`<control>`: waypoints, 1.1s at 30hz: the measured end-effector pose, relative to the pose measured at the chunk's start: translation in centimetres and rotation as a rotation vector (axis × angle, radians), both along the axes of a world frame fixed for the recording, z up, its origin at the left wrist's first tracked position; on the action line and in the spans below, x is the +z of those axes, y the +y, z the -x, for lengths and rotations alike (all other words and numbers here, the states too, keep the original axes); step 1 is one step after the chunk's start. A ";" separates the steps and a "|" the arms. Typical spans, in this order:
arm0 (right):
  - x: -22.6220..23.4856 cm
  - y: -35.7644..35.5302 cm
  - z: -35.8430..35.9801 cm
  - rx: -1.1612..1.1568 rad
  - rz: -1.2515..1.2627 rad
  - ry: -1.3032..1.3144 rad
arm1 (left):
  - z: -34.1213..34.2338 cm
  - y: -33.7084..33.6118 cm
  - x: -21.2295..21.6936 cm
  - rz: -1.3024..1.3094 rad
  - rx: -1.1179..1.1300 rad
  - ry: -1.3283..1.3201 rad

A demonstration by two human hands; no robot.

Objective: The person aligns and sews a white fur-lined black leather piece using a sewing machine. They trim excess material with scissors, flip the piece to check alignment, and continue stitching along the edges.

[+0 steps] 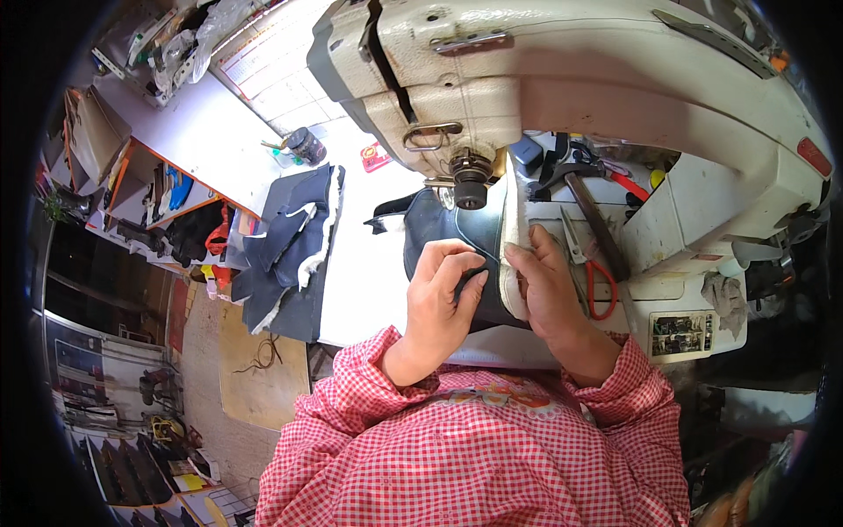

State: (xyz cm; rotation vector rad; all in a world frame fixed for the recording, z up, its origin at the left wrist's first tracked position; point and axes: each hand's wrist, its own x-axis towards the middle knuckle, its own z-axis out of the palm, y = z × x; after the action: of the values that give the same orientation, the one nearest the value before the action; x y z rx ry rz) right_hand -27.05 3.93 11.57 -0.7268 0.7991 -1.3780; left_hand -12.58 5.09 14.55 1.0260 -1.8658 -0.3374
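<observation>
A dark navy leather-like piece (426, 230) with a white fleece-lined edge (510, 211) lies under the sewing machine's head (470, 180). My right hand (549, 285) grips the pale edge, its thumb on top. Over the dark surface, my left hand (443, 290) is closed in a pinch; what sits between its fingertips is too small to make out. A thin dark blue cord-like line (470, 240) curves over the piece between the machine and my hands. The needle area is largely hidden by the machine's round fitting.
Left of the machine lies a stack of dark fleece-lined pieces (294, 246), with a dark jar (305, 146) behind. To the right are orange-handled scissors (601, 290), a hammer (597, 224) and a small parts box (681, 335). The machine's arm (650, 79) spans overhead.
</observation>
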 end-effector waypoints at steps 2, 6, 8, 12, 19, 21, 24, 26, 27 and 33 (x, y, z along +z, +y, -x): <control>0.4 0.3 0.2 0.052 0.003 0.013 | 0.0 0.1 0.2 -0.040 0.034 -0.043; 1.0 0.7 0.6 0.128 -0.001 0.009 | 0.2 0.2 0.3 -0.099 0.122 -0.172; 1.0 0.8 0.6 0.117 -0.042 0.047 | 0.1 0.2 0.3 -0.116 0.146 -0.247; 0.8 0.7 0.4 0.127 -0.039 0.062 | 0.2 0.3 0.6 -0.041 0.099 -0.250; 0.9 0.8 0.7 0.171 -0.011 0.054 | 0.1 0.2 1.8 0.056 0.098 -0.341; 1.2 0.7 0.8 0.198 0.041 0.063 | 0.3 -0.1 1.8 0.101 0.074 -0.391; 1.4 0.8 1.0 0.219 -0.018 0.075 | 0.5 -0.1 1.6 0.166 0.071 -0.314; 1.4 0.8 1.0 0.218 -0.018 0.050 | 0.7 0.1 1.3 0.154 0.075 -0.287; 1.3 0.8 0.9 0.218 -0.018 0.038 | 0.9 0.2 1.2 0.148 0.078 -0.274; 0.7 0.6 0.3 0.159 -0.099 -0.052 | 0.9 0.2 1.3 0.195 0.054 -0.261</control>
State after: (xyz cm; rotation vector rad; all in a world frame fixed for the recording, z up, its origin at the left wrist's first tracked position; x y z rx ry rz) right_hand -27.37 4.53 12.29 -0.6602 0.7470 -1.2017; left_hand -13.46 5.28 15.86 1.0216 -2.0523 0.0133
